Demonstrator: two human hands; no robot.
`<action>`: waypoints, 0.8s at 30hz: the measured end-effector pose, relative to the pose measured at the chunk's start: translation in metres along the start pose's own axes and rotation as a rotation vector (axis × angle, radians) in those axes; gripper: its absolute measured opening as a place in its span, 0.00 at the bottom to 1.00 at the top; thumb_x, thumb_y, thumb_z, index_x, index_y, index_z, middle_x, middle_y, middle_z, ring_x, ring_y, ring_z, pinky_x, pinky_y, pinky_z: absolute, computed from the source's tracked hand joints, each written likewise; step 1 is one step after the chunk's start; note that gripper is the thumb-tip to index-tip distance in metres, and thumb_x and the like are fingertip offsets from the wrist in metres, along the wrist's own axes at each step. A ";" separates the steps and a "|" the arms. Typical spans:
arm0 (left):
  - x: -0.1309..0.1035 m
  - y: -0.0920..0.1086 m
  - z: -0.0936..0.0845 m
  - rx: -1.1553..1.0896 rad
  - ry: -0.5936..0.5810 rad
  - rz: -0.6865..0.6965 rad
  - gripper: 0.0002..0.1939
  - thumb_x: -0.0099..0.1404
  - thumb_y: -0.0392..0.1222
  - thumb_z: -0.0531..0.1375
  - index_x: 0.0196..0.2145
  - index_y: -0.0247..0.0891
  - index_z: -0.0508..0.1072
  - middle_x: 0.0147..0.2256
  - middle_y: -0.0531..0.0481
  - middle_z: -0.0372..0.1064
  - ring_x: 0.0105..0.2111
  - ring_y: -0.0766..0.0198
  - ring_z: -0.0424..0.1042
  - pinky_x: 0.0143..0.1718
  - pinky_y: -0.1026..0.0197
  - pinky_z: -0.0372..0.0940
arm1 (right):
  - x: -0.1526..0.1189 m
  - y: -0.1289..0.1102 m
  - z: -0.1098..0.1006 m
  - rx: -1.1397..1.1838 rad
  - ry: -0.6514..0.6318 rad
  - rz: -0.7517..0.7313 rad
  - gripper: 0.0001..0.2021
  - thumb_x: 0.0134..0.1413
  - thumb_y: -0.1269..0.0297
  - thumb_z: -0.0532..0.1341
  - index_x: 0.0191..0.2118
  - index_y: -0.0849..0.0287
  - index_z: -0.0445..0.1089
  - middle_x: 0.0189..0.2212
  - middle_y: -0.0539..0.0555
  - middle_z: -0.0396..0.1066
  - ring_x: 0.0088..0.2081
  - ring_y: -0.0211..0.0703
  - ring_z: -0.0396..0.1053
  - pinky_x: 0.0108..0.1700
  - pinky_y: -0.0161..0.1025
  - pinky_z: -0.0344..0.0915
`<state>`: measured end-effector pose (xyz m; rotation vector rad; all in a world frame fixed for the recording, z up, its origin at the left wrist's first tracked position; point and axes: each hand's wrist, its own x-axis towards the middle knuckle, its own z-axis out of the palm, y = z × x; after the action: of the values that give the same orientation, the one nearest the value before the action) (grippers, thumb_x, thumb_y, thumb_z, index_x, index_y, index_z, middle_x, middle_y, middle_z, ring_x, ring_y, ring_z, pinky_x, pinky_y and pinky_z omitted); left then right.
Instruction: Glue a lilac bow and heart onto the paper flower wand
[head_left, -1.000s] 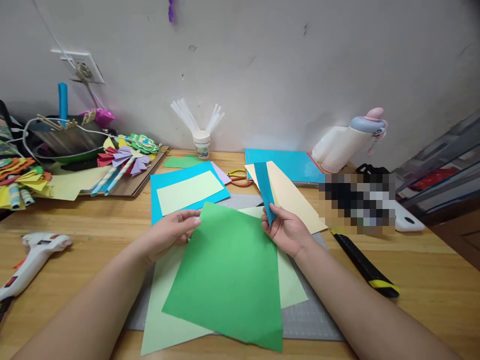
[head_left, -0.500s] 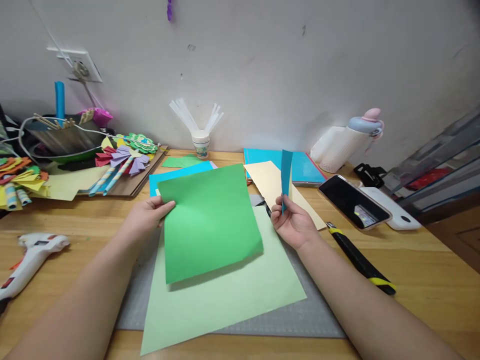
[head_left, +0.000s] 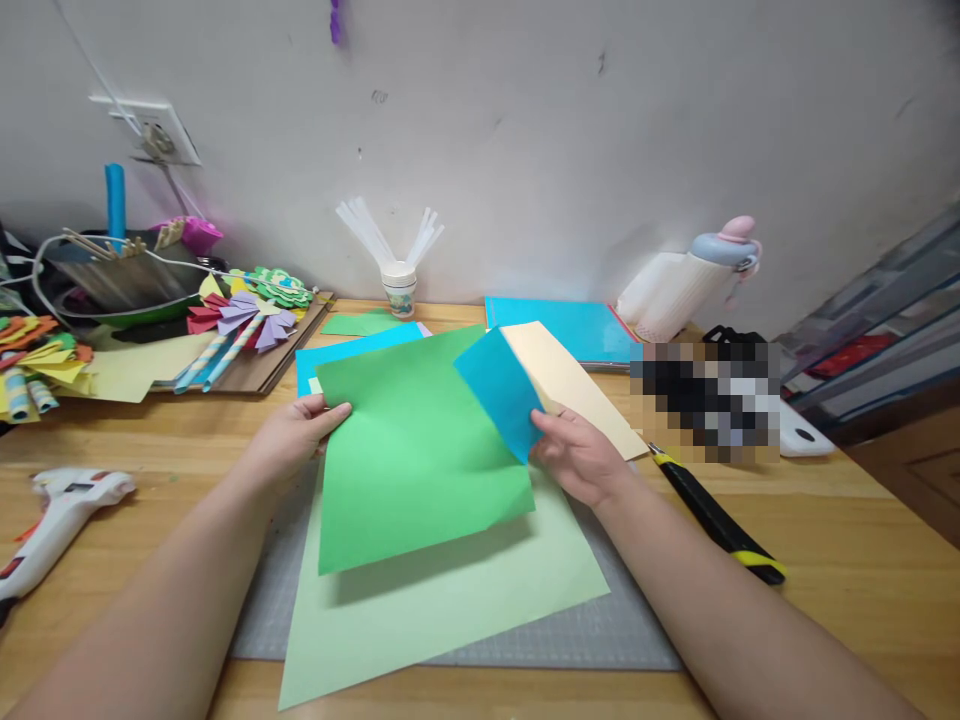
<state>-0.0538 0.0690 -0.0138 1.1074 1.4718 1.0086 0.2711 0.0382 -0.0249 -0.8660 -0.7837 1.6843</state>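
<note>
Meanwhile, my left hand (head_left: 311,430) pinched the left edge of a bright green sheet (head_left: 420,450), fingers closed on it near the upper corner. My right hand (head_left: 581,450) gripped a blue paper piece (head_left: 499,390) by its right side, and the blue lay tilted across the green sheet's upper right part. Both hands were raised above a pale green sheet (head_left: 450,610), which rested on the gray cutting mat (head_left: 262,620) on the desk (head_left: 180,430); a shadow fell beneath the bright green's lower edge. Just beyond the blue piece, a cream sheet (head_left: 570,380) slanted toward a black and yellow utility knife (head_left: 716,515), to the right. A white glue gun (head_left: 64,530) lay well to the left.
</note>
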 end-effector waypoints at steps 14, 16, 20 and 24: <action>-0.012 0.009 0.015 -0.167 -0.085 0.058 0.20 0.50 0.54 0.66 0.37 0.38 0.75 0.34 0.48 0.75 0.31 0.63 0.72 0.29 0.65 0.67 | 0.004 0.016 -0.003 -0.509 0.130 -0.115 0.13 0.42 0.57 0.66 0.29 0.58 0.65 0.21 0.45 0.65 0.23 0.35 0.60 0.27 0.34 0.56; -0.017 0.009 0.020 -0.217 -0.178 0.015 0.22 0.50 0.52 0.66 0.41 0.39 0.74 0.38 0.46 0.75 0.34 0.59 0.74 0.35 0.60 0.70 | 0.005 0.016 -0.005 -0.478 0.143 -0.119 0.13 0.43 0.56 0.66 0.30 0.57 0.64 0.21 0.44 0.65 0.22 0.35 0.60 0.26 0.34 0.55; -0.023 0.005 0.029 -0.259 -0.266 -0.109 0.25 0.47 0.45 0.69 0.44 0.40 0.72 0.36 0.45 0.77 0.32 0.55 0.76 0.35 0.54 0.71 | 0.006 0.018 -0.006 -0.448 0.147 -0.114 0.14 0.42 0.56 0.67 0.30 0.57 0.64 0.21 0.44 0.65 0.22 0.34 0.60 0.25 0.33 0.56; -0.018 -0.001 0.029 -0.251 -0.207 -0.089 0.23 0.46 0.45 0.69 0.41 0.37 0.73 0.33 0.46 0.77 0.30 0.55 0.76 0.33 0.54 0.71 | 0.004 0.016 -0.004 -0.418 0.130 -0.074 0.16 0.41 0.55 0.67 0.32 0.58 0.65 0.24 0.46 0.68 0.24 0.36 0.63 0.27 0.34 0.59</action>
<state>-0.0240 0.0526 -0.0151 0.9271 1.1830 0.9567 0.2656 0.0386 -0.0415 -1.2047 -1.0842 1.4038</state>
